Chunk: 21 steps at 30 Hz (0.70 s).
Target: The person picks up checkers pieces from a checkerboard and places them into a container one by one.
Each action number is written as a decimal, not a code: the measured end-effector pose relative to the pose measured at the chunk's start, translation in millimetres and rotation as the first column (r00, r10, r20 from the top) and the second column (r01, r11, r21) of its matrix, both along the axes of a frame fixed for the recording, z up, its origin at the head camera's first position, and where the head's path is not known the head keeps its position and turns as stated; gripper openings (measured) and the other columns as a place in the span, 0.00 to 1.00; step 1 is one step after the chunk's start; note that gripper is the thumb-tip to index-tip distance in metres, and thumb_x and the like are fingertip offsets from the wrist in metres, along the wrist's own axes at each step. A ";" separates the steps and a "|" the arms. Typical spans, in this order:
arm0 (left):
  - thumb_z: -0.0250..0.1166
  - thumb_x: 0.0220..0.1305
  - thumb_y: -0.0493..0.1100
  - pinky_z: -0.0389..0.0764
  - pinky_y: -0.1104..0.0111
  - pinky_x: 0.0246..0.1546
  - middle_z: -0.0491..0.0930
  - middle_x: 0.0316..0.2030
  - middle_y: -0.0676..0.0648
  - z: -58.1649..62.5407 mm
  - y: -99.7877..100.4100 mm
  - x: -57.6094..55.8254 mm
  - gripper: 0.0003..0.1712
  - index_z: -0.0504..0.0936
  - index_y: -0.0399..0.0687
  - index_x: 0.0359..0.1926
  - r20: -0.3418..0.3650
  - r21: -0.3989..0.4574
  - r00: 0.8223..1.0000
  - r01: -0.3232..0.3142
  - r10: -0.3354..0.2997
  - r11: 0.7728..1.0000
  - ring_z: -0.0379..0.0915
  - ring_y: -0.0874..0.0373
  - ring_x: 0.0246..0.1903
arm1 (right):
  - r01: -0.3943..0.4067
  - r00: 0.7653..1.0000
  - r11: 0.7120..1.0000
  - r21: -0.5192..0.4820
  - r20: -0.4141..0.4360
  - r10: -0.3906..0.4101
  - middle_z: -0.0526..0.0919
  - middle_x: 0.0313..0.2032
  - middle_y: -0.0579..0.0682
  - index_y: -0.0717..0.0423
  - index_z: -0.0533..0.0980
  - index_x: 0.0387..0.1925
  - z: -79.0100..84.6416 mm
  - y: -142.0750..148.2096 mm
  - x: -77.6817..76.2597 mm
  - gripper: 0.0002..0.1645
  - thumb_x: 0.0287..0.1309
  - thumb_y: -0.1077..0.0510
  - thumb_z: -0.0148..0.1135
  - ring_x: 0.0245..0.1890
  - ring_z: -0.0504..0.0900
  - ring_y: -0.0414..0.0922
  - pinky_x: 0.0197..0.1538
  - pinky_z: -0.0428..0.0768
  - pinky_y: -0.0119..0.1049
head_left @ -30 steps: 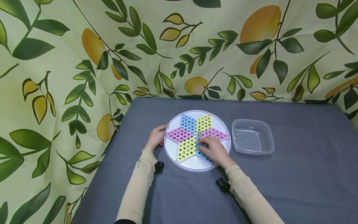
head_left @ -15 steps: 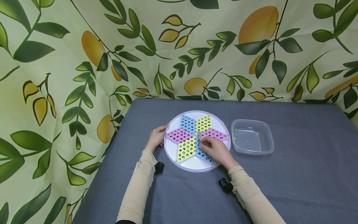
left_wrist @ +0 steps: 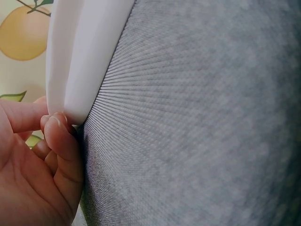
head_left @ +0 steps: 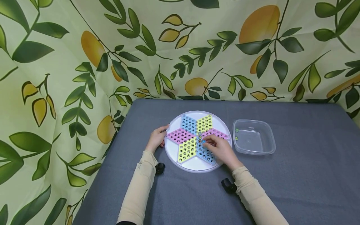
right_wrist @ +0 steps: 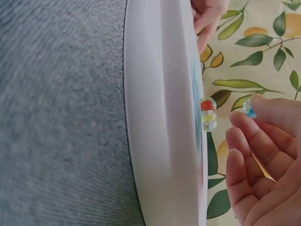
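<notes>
A round white Chinese checkers board (head_left: 172, 157) with a blue, yellow and pink star lies on the table. At its left rim, my left hand (head_left: 156, 137) holds the edge, its fingertips meeting the white side in the left wrist view. My right hand (head_left: 221, 149) pinches a clear and blue marble (right_wrist: 249, 108) between thumb and fingertip. In the right wrist view this marble is apart from the board. A marble with red in it (right_wrist: 207, 104) and one with yellow in it (right_wrist: 209, 121) sit on the board, near its centre in the head view.
A clear plastic container (head_left: 274, 142) stands right of the board, with green marbles (head_left: 237, 131) along its left side. Grey cloth (head_left: 303, 162) covers the table. A leaf-and-fruit patterned curtain (head_left: 157, 56) rises behind and at the left.
My right hand has drawn slightly to the right from the board's centre with the blue marble, uncovering the marble with red in it. My left hand stays at the rim.
</notes>
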<state>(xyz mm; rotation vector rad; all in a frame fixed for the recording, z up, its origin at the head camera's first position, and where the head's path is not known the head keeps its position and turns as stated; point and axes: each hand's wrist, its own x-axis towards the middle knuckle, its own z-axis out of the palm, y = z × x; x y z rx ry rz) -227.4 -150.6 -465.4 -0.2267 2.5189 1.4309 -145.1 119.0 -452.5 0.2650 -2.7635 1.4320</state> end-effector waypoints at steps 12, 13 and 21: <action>0.48 0.68 0.44 0.67 0.72 0.14 0.72 0.27 0.43 -1.3 0.1 0.4 0.23 0.71 0.65 0.62 -0.009 0.000 1.000 0.003 -0.003 1.000 0.60 0.62 0.12 | 0.062 0.998 0.998 -0.001 0.007 -0.062 0.83 0.35 0.50 0.56 0.80 0.45 7.0 9.5 1.1 0.15 0.56 0.55 0.63 0.34 0.77 0.41 0.38 0.75 0.29; 0.48 0.68 0.44 0.67 0.73 0.13 0.72 0.28 0.44 -1.5 0.1 0.3 0.23 0.71 0.64 0.62 -0.008 0.001 1.000 0.003 -0.003 1.000 0.60 0.62 0.12 | 0.066 0.998 0.998 -0.002 0.001 -0.066 0.83 0.35 0.51 0.57 0.80 0.45 7.4 10.9 0.8 0.15 0.56 0.55 0.63 0.34 0.77 0.42 0.38 0.75 0.29; 0.49 0.67 0.45 0.67 0.73 0.13 0.74 0.32 0.41 -1.1 -0.3 0.4 0.23 0.71 0.64 0.62 -0.010 0.004 1.000 0.003 -0.003 1.000 0.60 0.62 0.11 | 0.085 0.996 0.996 -0.017 -0.026 -0.085 0.83 0.36 0.53 0.59 0.79 0.45 7.1 21.7 0.2 0.15 0.57 0.58 0.62 0.34 0.76 0.43 0.37 0.74 0.28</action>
